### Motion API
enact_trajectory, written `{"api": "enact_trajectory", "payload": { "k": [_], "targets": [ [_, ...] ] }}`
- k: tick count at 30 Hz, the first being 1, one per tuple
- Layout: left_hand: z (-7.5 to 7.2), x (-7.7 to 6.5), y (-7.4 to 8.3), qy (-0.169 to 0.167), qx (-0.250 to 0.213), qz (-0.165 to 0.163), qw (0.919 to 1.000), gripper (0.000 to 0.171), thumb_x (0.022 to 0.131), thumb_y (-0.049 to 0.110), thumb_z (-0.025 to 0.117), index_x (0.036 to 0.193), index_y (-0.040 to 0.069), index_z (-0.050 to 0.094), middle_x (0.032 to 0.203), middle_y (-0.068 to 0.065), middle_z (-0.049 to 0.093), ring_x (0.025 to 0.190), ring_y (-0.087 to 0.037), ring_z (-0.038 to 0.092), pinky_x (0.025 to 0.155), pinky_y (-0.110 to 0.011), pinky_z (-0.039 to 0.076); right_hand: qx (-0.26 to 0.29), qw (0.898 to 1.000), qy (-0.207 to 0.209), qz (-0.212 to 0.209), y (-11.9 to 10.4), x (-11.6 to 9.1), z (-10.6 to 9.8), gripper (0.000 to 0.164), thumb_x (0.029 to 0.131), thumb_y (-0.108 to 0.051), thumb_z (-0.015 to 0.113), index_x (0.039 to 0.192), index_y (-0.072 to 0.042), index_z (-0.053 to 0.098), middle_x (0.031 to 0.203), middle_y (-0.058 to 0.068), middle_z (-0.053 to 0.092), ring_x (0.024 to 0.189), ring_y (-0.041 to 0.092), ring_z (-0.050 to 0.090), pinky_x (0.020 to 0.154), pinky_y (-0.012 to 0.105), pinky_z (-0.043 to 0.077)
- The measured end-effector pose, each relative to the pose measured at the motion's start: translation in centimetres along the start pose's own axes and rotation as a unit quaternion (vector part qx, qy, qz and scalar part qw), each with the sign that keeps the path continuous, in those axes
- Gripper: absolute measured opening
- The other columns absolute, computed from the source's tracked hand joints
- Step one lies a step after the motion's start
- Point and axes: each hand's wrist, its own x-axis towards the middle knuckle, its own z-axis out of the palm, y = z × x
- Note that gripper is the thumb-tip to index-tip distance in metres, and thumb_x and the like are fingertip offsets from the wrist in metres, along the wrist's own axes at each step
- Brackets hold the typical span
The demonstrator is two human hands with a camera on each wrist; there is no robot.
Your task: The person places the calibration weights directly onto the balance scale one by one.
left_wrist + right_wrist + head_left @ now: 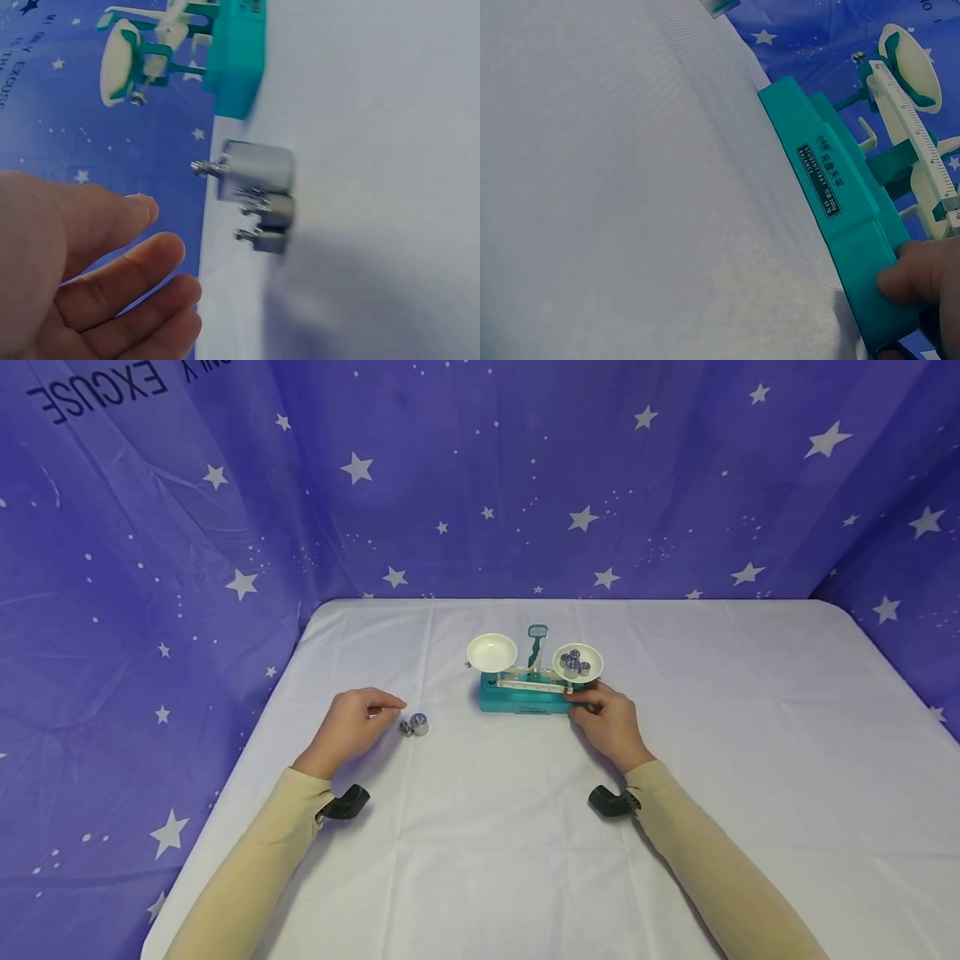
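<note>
A teal tray balance [525,700] with two white pans stands on the table. Its right pan [597,670] bears several small metal weights [573,667] and sits lower than the bare left pan [491,653]. My right hand [611,722] grips the right end of the balance base, thumb on the front; its other fingers are mostly hidden behind. My left hand [352,727] hovers just left of three metal weights, one large [259,169] and two small [277,211], standing close together. Thumb and fingertips of that hand are apart, with nothing between them.
A white cloth [495,852] covers the table. Purple curtains [480,485] with white stars hang behind it and at both sides. A black wrist mount [347,802] sticks out from the left sleeve, another [611,802] from the right one.
</note>
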Motion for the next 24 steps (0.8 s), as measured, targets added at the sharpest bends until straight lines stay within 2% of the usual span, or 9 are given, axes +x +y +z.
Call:
{"api": "enact_trajectory", "payload": {
  "k": [7,14,18,24],
  "targets": [
    [1.1,-0.8,-1.3,0.006,-0.001,-0.013,0.9999,0.016,0.092,0.003,0.067,0.1,0.003,0.08,0.108,-0.016,0.077,0.104,-0.036,0.072,0.093,-0.051,0.058,0.007,1.0,-0.007,0.006,0.0,0.0,-0.1,0.023,0.085,0.003,0.068,0.104,-0.001,0.08,0.127,0.019,0.071,0.095,0.023,0.063,0.072,0.01,0.044],
    [2.0,-0.7,-1.9,0.019,-0.005,-0.005,0.9998,0.013,0.089,0.003,0.071,0.095,0.005,0.081,0.101,-0.013,0.079,0.096,-0.03,0.073,0.086,-0.045,0.058,0.011,1.0,-0.008,0.005,0.0,0.0,-0.2,0.023,0.085,0.002,0.068,0.105,-0.002,0.08,0.127,0.018,0.071,0.092,0.023,0.061,0.072,0.011,0.043],
    [2.3,-0.7,-2.1,0.023,-0.002,-0.007,0.9997,0.013,0.088,0.004,0.072,0.097,0.006,0.082,0.101,-0.012,0.079,0.091,-0.027,0.072,0.082,-0.04,0.057,0.014,1.0,-0.01,0.01,0.0,0.1,-0.2,0.023,0.085,0.001,0.068,0.105,-0.001,0.079,0.127,0.018,0.071,0.092,0.022,0.06,0.072,0.011,0.043],
    [2.7,-0.8,-2.4,0.033,-0.003,-0.014,0.9994,0.015,0.087,0.006,0.074,0.101,0.006,0.081,0.102,-0.012,0.079,0.093,-0.028,0.073,0.084,-0.041,0.057,0.014,1.0,-0.013,0.014,0.0,0.1,-0.1,0.023,0.085,0.002,0.068,0.105,-0.001,0.079,0.127,0.018,0.071,0.089,0.022,0.059,0.071,0.012,0.043]
  ]
}}
